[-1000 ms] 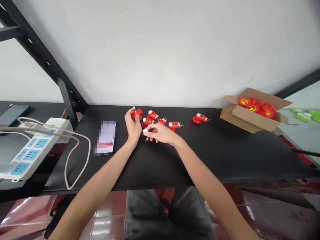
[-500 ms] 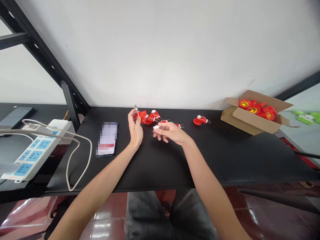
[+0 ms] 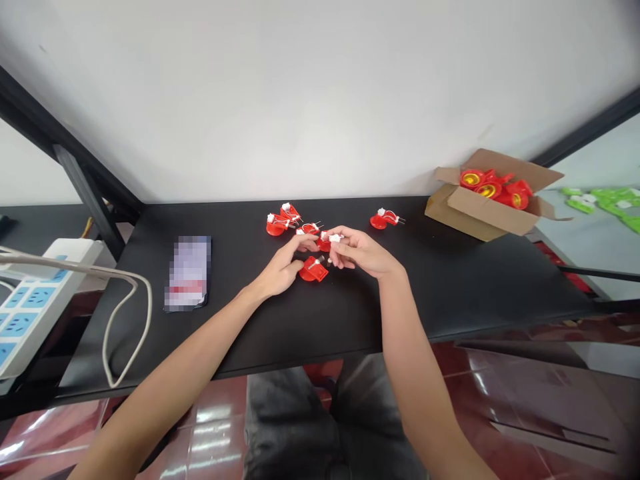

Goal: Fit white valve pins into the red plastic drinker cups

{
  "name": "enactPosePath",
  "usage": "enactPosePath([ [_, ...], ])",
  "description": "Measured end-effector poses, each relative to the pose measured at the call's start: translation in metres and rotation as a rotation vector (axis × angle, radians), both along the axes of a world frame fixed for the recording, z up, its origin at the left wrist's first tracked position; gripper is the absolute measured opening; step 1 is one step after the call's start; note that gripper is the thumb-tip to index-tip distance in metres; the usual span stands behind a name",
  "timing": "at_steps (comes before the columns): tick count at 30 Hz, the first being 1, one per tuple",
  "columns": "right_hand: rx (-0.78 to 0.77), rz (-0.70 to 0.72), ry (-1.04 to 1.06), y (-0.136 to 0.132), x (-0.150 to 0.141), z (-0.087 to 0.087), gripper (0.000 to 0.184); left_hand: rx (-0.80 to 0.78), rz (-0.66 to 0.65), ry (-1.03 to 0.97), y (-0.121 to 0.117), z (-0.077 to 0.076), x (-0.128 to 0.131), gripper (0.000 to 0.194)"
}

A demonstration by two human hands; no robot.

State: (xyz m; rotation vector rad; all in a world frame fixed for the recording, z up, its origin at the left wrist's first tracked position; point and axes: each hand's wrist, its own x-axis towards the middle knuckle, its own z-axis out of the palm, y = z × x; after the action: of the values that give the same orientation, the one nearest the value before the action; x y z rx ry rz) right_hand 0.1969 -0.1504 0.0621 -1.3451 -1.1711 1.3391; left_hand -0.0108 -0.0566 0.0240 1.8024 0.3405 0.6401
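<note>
My left hand has its thumb and curled fingers around the edge of a red plastic piece, which has a round base and a flat tab. A small metal shaft sticks out of that piece on its right side. My right hand pinches a small white plastic part between thumb and fingertips, just above and to the right of the red piece. Behind the hands lie several similar red pieces with white tops and thin wires, such as one red assembly; my fingers partly cover the nearest of them.
A lone red assembly sits farther right on the black table. An open cardboard box holds red parts with yellow rings. Left of me lie a phone, a looping cable and a power strip. A wall rises behind.
My left hand has brought the red piece rightward and nearer to me, turning it over beside my right hand. My right hand keeps the white part. The view has shifted right.
</note>
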Motion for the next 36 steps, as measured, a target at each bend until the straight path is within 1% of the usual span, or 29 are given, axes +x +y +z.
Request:
enactPosePath([
  [2, -0.009, -0.016, 0.001, 0.0, 0.001, -0.001, 0.04, 0.085, 0.039, -0.003, 0.0, 0.0, -0.001, 0.051],
  [4, -0.02, -0.037, 0.004, 0.0, 0.002, -0.001, 0.041, 0.172, 0.052, 0.036, -0.002, 0.002, -0.001, 0.047],
  [6, -0.01, -0.058, 0.006, 0.0, 0.001, -0.001, 0.041, 0.236, 0.053, 0.097, -0.007, 0.004, -0.001, 0.051],
  [9, 0.044, -0.091, -0.021, 0.001, 0.001, -0.003, 0.041, 0.291, 0.044, 0.177, -0.014, 0.005, 0.001, 0.058],
  [13, 0.082, -0.102, -0.059, 0.002, 0.001, -0.004, 0.042, 0.346, 0.051, 0.23, -0.017, 0.003, 0.003, 0.051],
  [17, 0.068, -0.093, -0.092, 0.001, 0.0, -0.005, 0.046, 0.331, 0.084, 0.223, -0.014, 0.002, 0.003, 0.056],
  [22, 0.08, -0.107, -0.131, 0.001, -0.003, -0.005, 0.051, 0.235, 0.088, 0.169, -0.01, -0.004, 0.003, 0.062],
  [27, 0.138, -0.151, -0.138, 0.004, -0.008, -0.008, 0.04, 0.209, 0.109, 0.137, -0.007, -0.009, 0.003, 0.066],
  [34, 0.117, -0.144, -0.279, 0.007, -0.015, -0.01, 0.029, 0.226, 0.116, 0.122, -0.007, -0.011, 0.003, 0.064],
  [36, 0.146, -0.147, -0.334, 0.008, -0.018, -0.01, 0.025, 0.225, 0.118, 0.12, -0.007, -0.011, 0.004, 0.066],
])
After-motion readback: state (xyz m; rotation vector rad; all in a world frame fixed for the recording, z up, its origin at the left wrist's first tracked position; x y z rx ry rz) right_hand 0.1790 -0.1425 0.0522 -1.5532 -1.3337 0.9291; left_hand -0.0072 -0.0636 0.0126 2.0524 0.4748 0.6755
